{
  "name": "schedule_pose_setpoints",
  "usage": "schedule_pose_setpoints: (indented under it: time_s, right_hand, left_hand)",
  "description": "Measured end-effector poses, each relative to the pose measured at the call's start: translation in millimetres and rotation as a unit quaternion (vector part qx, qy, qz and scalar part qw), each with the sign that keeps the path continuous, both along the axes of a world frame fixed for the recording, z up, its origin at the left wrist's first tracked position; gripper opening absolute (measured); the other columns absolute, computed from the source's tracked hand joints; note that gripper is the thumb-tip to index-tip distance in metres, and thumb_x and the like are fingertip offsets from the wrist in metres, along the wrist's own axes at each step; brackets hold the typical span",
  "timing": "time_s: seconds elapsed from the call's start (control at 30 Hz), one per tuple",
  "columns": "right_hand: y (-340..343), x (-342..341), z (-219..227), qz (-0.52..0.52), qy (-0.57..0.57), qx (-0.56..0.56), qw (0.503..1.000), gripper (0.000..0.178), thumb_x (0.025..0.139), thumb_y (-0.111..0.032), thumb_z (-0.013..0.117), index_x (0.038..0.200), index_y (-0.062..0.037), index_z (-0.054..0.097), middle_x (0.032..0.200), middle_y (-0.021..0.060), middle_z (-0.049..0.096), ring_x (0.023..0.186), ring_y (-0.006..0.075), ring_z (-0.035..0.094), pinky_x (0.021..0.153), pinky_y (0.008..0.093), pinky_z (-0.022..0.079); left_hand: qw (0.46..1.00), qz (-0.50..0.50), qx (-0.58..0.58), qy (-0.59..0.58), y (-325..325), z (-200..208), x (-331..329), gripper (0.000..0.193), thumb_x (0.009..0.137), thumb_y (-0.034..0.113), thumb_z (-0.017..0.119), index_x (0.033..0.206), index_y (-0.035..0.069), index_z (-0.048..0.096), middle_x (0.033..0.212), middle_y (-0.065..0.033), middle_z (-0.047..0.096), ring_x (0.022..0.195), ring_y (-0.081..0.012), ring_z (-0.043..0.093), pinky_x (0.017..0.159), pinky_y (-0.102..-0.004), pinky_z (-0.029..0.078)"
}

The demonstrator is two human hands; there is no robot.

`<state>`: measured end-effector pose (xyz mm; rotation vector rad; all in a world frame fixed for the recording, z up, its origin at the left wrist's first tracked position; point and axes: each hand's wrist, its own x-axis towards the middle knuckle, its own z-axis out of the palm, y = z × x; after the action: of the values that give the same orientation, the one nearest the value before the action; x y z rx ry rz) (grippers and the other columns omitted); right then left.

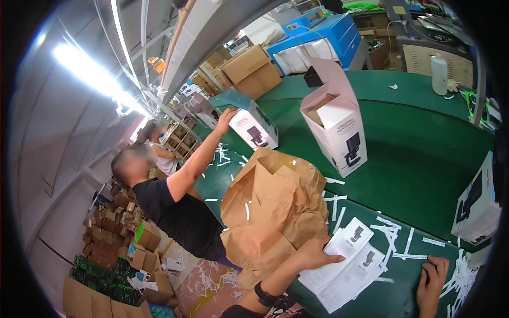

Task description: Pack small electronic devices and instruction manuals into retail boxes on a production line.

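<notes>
My left hand [312, 255] is at the left edge of several white folded leaflets [347, 275], its thumb over them and its other fingers partly hidden. The leaflets carry a printed microphone picture. Against that hand lies a big crumpled sheet of brown paper [275, 196]. My right hand [433, 281] rests on the green table to the right, fingers apart and slightly bent. Its fingertips are by the end of a thin white paper strip [409, 256]. Beyond the leaflets stands a tall white microphone box [344, 140] with its top flap up.
A co-worker in a dark shirt [177, 212] reaches from the left to another microphone box [252, 130]. One more box [474, 204] stands at the right edge. Loose paper strips [458, 281] litter the green table [408, 153]. A white bottle [439, 74] stands at the back.
</notes>
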<state>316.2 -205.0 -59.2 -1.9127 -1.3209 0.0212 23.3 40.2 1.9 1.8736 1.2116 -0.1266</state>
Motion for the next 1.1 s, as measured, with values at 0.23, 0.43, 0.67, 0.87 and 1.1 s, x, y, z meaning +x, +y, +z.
schedule_pose_setpoints:
  time_s: [0.23,0.43,0.67,0.87,1.1]
  right_hand:
    - [-2,0,7,0.006,0.024,-0.015,1.0,0.022,0.073,0.011,0.062,0.094,0.0031,0.061,0.113,0.0178,0.059,0.11,0.039,0.053,0.097,0.0462,0.043]
    - [-3,1,10,0.017,0.022,-0.037,0.999,0.025,0.073,0.01,0.063,0.098,0.0034,0.062,0.12,0.0182,0.059,0.116,0.0411,0.052,0.103,0.0484,0.041]
    - [-7,-8,11,0.031,0.0,-0.061,0.998,0.029,0.074,0.009,0.063,0.102,0.0047,0.062,0.126,0.0191,0.058,0.122,0.0432,0.049,0.109,0.0513,0.037]
    - [-19,-8,9,0.022,-0.044,-0.085,0.995,0.029,0.079,-0.006,0.067,0.108,-0.0037,0.067,0.127,0.0197,0.061,0.122,0.0396,0.053,0.107,0.0483,0.04]
    - [7,-10,20,0.041,-0.033,-0.051,0.997,0.032,0.077,0.002,0.068,0.108,-0.0001,0.066,0.127,0.0158,0.06,0.121,0.0407,0.054,0.11,0.0516,0.04]
  left_hand:
    - [0.999,0.007,-0.008,-0.053,-5,-16,-1,0.067,0.076,0.042,0.085,0.116,-0.007,0.064,0.111,-0.0235,0.07,0.105,-0.0366,0.068,0.092,-0.0405,0.052]
    - [0.985,0.078,-0.075,-0.131,-2,-19,-17,0.063,0.08,0.027,0.086,0.123,-0.007,0.056,0.109,-0.0172,0.068,0.101,-0.0263,0.066,0.089,-0.0349,0.052]
    - [0.936,0.194,-0.221,-0.191,-10,-8,-29,0.062,0.083,0.015,0.082,0.132,-0.007,0.05,0.121,-0.0159,0.066,0.11,-0.0221,0.063,0.095,-0.0335,0.05]
    - [0.935,0.085,-0.298,-0.171,-25,-2,-19,0.071,0.083,0.009,0.081,0.144,-0.001,0.047,0.132,-0.0113,0.063,0.118,-0.0222,0.061,0.103,-0.0347,0.047]
    - [0.906,0.317,-0.072,-0.271,-18,45,-56,0.045,0.086,0.005,0.075,0.128,0.002,0.059,0.114,-0.0084,0.069,0.098,-0.0238,0.07,0.086,-0.0398,0.059]
